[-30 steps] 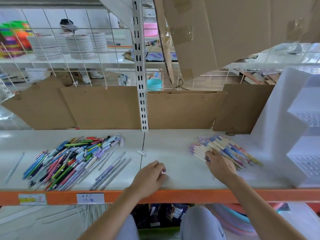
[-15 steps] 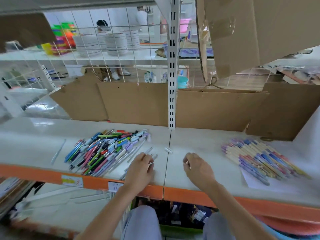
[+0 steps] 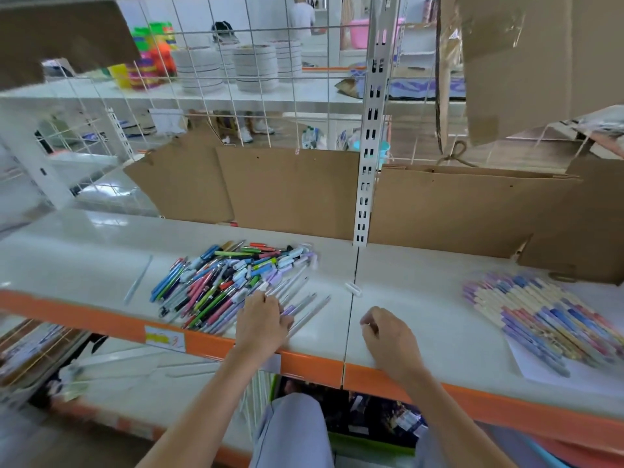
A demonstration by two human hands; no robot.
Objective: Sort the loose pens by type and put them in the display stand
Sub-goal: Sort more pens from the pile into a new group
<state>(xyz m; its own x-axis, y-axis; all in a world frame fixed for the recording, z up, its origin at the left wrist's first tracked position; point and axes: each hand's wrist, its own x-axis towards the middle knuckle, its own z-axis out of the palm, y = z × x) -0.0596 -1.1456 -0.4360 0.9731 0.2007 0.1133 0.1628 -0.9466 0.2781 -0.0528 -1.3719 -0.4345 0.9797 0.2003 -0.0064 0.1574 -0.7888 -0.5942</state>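
Lilac pens [image 3: 297,300] lie under the left hand [image 3: 261,320].
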